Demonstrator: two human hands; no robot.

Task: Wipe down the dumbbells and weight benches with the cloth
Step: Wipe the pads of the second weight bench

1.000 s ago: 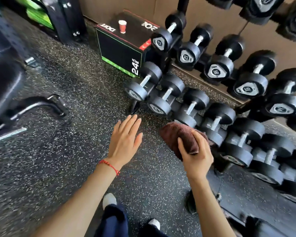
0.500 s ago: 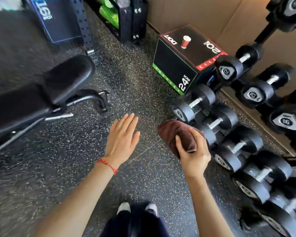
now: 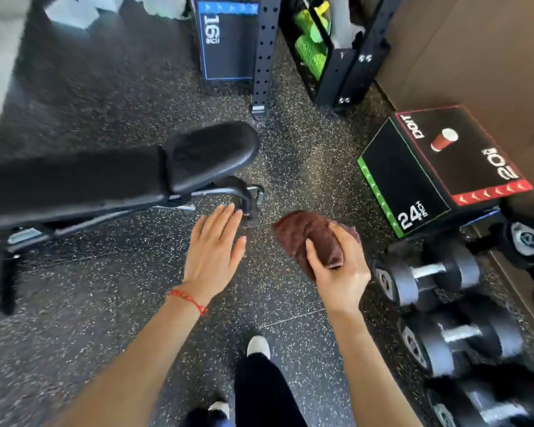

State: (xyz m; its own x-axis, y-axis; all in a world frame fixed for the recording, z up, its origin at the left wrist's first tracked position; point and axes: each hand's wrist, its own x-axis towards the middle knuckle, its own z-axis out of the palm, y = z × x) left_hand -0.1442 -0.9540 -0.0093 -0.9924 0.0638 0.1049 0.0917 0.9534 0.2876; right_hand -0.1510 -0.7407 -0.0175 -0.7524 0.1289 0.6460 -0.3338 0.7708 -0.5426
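My right hand (image 3: pixel 339 269) grips a bunched brown cloth (image 3: pixel 305 234) in the air over the speckled floor. My left hand (image 3: pixel 213 248) hovers flat with straight fingers, holding nothing, just in front of the bench's foot. The black padded weight bench (image 3: pixel 130 174) stretches across the left half of the view, its seat end pointing right. Black dumbbells (image 3: pixel 429 272) with steel handles lie in a row along the right edge, apart from both hands.
A black plyo box (image 3: pixel 413 180) marked 24 and 20 stands at right with a red paper cup (image 3: pixel 443 140) on top. A black rack upright (image 3: pixel 264 50), another box marked 16 (image 3: pixel 225 50) and a rack with green items (image 3: pixel 312 44) stand farther back. My feet show below.
The view has swung left from the dumbbell rack to the bench, which now fills the left side. Both hands keep the same pose, the cloth still in my right hand.
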